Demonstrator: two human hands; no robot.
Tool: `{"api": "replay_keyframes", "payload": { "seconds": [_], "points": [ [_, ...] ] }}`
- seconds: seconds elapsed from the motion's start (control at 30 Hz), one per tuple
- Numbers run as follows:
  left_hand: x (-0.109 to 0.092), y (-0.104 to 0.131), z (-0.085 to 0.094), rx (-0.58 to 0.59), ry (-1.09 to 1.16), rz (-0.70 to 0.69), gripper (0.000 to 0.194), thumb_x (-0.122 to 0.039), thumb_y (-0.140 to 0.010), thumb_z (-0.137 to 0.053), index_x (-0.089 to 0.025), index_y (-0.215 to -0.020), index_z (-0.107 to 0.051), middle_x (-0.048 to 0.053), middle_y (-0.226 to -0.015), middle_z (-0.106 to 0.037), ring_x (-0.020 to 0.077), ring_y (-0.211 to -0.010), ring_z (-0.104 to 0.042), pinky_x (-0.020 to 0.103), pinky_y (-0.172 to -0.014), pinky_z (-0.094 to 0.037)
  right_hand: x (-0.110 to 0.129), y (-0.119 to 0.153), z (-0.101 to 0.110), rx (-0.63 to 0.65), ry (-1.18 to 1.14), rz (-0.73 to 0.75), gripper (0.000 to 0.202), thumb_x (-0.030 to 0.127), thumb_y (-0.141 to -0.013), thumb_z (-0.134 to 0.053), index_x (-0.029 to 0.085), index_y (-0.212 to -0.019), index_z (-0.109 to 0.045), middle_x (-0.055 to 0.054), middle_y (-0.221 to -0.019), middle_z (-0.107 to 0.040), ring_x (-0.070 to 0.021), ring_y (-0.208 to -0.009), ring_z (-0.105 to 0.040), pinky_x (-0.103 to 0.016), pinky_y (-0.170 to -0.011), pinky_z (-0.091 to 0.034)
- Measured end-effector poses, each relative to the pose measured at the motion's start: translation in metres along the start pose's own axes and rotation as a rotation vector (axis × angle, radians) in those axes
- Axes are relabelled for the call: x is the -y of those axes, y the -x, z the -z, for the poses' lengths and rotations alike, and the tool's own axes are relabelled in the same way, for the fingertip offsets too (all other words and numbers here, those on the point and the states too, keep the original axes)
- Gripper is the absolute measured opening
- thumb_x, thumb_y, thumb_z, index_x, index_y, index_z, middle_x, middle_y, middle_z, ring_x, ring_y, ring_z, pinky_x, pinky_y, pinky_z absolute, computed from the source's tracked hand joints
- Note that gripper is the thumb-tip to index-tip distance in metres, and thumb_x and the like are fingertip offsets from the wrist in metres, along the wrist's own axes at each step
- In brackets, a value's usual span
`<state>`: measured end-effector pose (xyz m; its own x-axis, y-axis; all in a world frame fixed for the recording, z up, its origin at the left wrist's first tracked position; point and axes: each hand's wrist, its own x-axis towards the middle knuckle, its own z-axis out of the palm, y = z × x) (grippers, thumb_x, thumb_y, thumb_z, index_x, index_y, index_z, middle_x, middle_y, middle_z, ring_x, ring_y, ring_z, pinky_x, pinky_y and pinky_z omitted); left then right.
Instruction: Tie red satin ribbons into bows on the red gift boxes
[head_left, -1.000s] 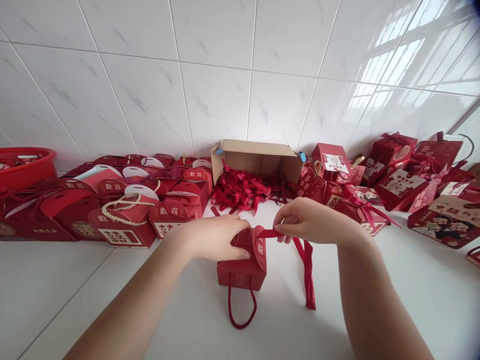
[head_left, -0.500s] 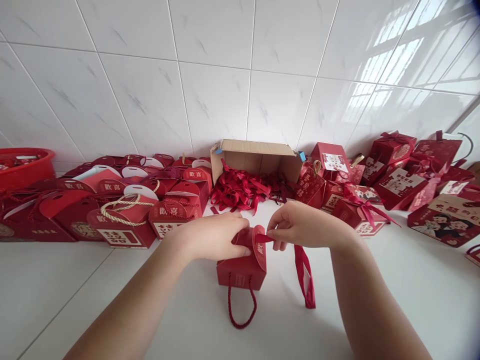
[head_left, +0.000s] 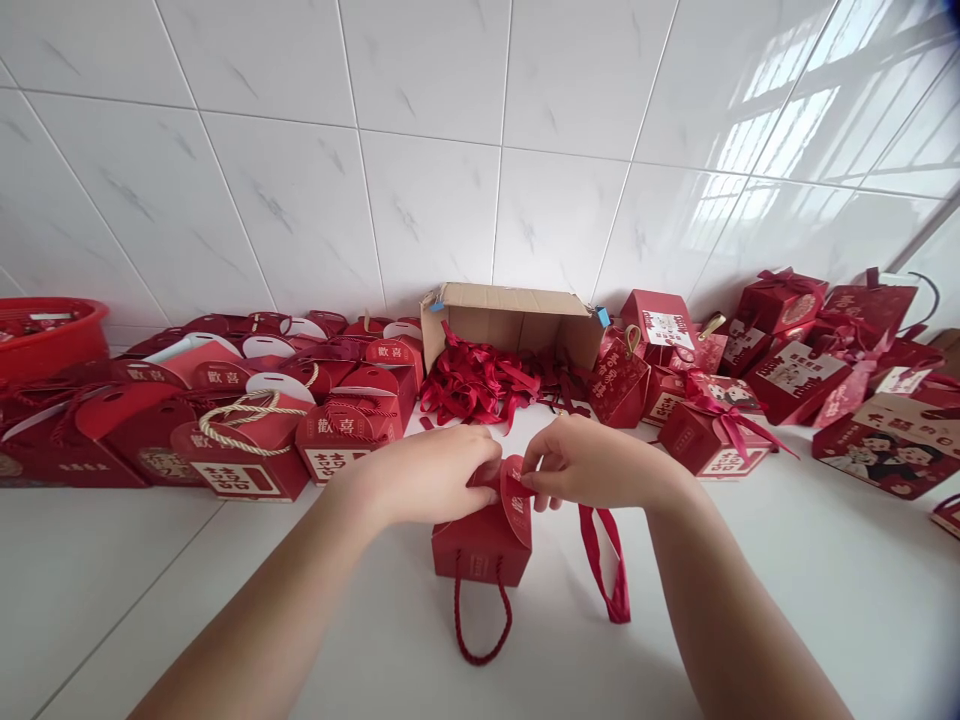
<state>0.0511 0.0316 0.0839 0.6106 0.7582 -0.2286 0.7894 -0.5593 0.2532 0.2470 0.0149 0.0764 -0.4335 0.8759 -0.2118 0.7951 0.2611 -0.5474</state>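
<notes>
A small red gift box (head_left: 482, 545) stands on the white surface in front of me, its dark red rope handle (head_left: 482, 660) hanging down toward me. My left hand (head_left: 448, 470) is closed at the box's top left side, fingertips at the flap; what they pinch there is hidden. My right hand (head_left: 581, 462) pinches a red ribbon close against the rounded flap on the right. The ribbon's loose length (head_left: 606, 570) trails below that hand onto the surface.
An open cardboard box (head_left: 517, 297) with red ribbons (head_left: 480, 380) lies against the tiled wall. Rows of red boxes (head_left: 247, 440) fill the left, beside a red basin (head_left: 67, 345). More decorated boxes (head_left: 889, 445) are piled at the right.
My right hand has moved left, closer to the flap, and the stretch of ribbon between them is shorter. My left fingertips have shifted slightly up on the box top.
</notes>
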Motion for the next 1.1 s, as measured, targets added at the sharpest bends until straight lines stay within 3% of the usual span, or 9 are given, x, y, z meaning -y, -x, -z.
{"api": "replay_keyframes", "payload": {
  "seconds": [0.17, 0.33, 0.53, 0.67, 0.77, 0.93, 1.1],
  "points": [
    [0.0, -0.002, -0.001, -0.001, 0.011, -0.04, 0.017, -0.032, -0.08, -0.044, -0.023, -0.076, -0.058, 0.002, -0.09, -0.06, 0.0154, -0.064, -0.056, 0.027, -0.047, -0.035, 0.004, 0.0, 0.001, -0.003, -0.003, -0.044, 0.02, 0.032, -0.077, -0.058, 0.017, -0.075, -0.071, -0.004, -0.067, -0.068, -0.0141, -0.059, -0.06, -0.022, -0.051, -0.041],
    [0.006, -0.002, 0.0, -0.065, 0.091, -0.116, 0.021, -0.031, -0.081, -0.047, -0.024, -0.071, -0.064, 0.001, -0.096, -0.062, 0.0169, -0.074, -0.059, 0.028, -0.057, -0.04, -0.002, 0.0, 0.0, -0.047, 0.035, 0.02, 0.02, 0.035, -0.08, -0.056, 0.02, -0.082, -0.07, -0.005, -0.074, -0.068, -0.0173, -0.066, -0.061, -0.024, -0.054, -0.042],
    [0.004, 0.012, 0.011, -0.339, 0.049, -0.047, 0.022, -0.035, -0.083, -0.048, -0.026, -0.075, -0.067, 0.0, -0.089, -0.062, 0.016, -0.072, -0.056, 0.028, -0.059, -0.04, -0.004, -0.001, -0.001, -0.176, -0.07, 0.142, 0.029, 0.042, -0.082, -0.056, 0.026, -0.104, -0.066, -0.004, -0.107, -0.066, -0.021, -0.096, -0.059, -0.029, -0.073, -0.046],
    [0.001, 0.022, 0.017, -0.477, 0.03, 0.009, 0.027, -0.044, -0.083, -0.048, -0.026, -0.073, -0.066, 0.0, -0.079, -0.06, 0.0155, -0.067, -0.054, 0.027, -0.054, -0.038, 0.005, -0.003, 0.002, -0.156, -0.212, 0.273, 0.019, 0.036, -0.084, -0.056, 0.022, -0.09, -0.068, -0.002, -0.094, -0.068, -0.0171, -0.091, -0.06, -0.028, -0.08, -0.044],
    [0.001, 0.026, 0.016, -0.398, 0.037, 0.074, 0.032, -0.05, -0.081, -0.047, -0.024, -0.07, -0.062, 0.001, -0.072, -0.059, 0.0155, -0.06, -0.053, 0.027, -0.049, -0.034, 0.008, -0.001, 0.005, -0.226, -0.299, 0.313, 0.017, 0.033, -0.083, -0.058, 0.018, -0.079, -0.065, -0.001, -0.084, -0.066, -0.0146, -0.082, -0.059, -0.027, -0.079, -0.043],
    [0.003, 0.022, 0.006, -0.016, 0.026, 0.208, 0.033, -0.048, -0.074, -0.051, -0.021, -0.058, -0.044, -0.001, -0.054, -0.049, 0.013, -0.044, -0.041, 0.027, -0.041, -0.024, 0.005, 0.006, 0.009, -0.376, -0.451, 0.369, 0.025, 0.04, -0.083, -0.059, 0.016, -0.075, -0.06, 0.0, -0.072, -0.059, -0.0114, -0.069, -0.053, -0.024, -0.066, -0.042],
    [0.002, 0.015, 0.004, 0.031, 0.002, 0.182, 0.027, -0.042, -0.075, -0.048, -0.021, -0.06, -0.041, 0.0, -0.06, -0.052, 0.0145, -0.048, -0.041, 0.028, -0.043, -0.026, 0.005, 0.02, 0.011, -0.676, -0.648, 0.508, 0.018, 0.036, -0.083, -0.062, 0.02, -0.075, -0.059, 0.0, -0.069, -0.056, -0.0114, -0.063, -0.051, -0.025, -0.058, -0.041]
  ]
}}
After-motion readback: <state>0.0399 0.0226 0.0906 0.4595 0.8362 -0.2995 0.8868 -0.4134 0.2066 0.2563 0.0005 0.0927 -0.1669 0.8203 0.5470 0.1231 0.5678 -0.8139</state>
